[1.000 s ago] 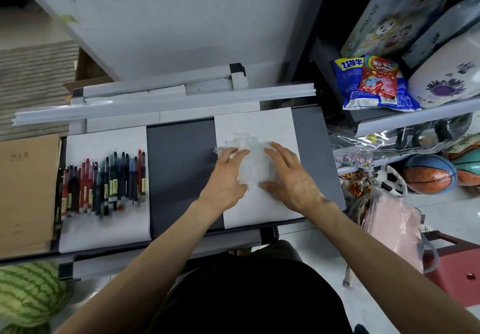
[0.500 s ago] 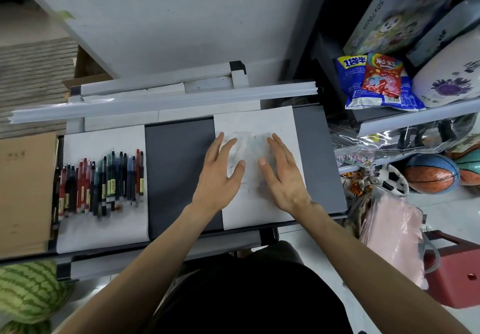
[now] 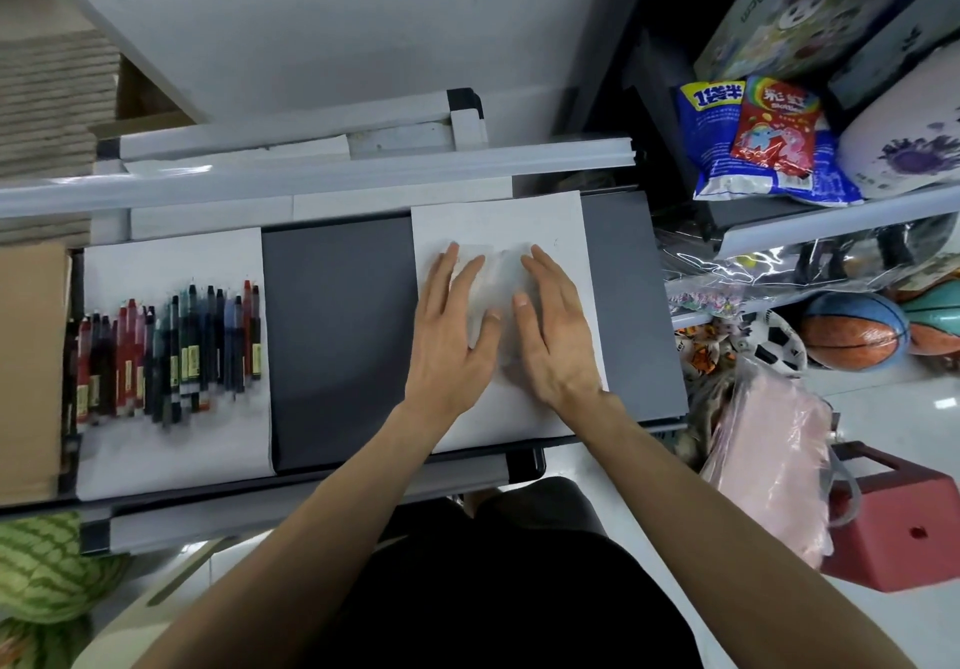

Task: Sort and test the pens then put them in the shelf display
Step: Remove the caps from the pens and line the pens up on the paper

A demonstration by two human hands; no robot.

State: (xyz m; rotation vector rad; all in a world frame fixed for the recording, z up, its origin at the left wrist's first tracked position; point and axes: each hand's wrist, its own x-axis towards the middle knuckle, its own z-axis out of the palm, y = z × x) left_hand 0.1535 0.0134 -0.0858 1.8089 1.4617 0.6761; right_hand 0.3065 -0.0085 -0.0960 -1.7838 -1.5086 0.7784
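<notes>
Pink bag [image 3: 769, 460]: thin plastic, slumped on the floor at lower right beside a red stool [image 3: 904, 528]; I cannot tell what is inside.
Grey tray [image 3: 337, 335]: a flat shelf surface straight ahead. It carries two white sheets well apart, with bare grey between them.
Left sheet [image 3: 171, 439]: the pens [image 3: 171, 351] lie here in one tight row, side by side, tips pointing away. Red ones are mostly at the left and dark green and blue ones towards the right.
Cardboard box [image 3: 28, 372]: just beside the tray's left end, contents not visible.
Right sheet [image 3: 498, 221]: holds a flattened clear wrapper [image 3: 501, 273], and nothing shows inside it.
Side shelves: soccer ball and basketballs [image 3: 852, 330] on the lower level, snack packets [image 3: 769, 138] above them, farther right.
Left hand [image 3: 449, 335]: palm down on the wrapper, fingers straight and close together, pressing flat and gripping nothing.
Right hand [image 3: 558, 335]: the same pose just beside it, fingers extended, thumb turned in towards the other thumb, the two near but apart.
</notes>
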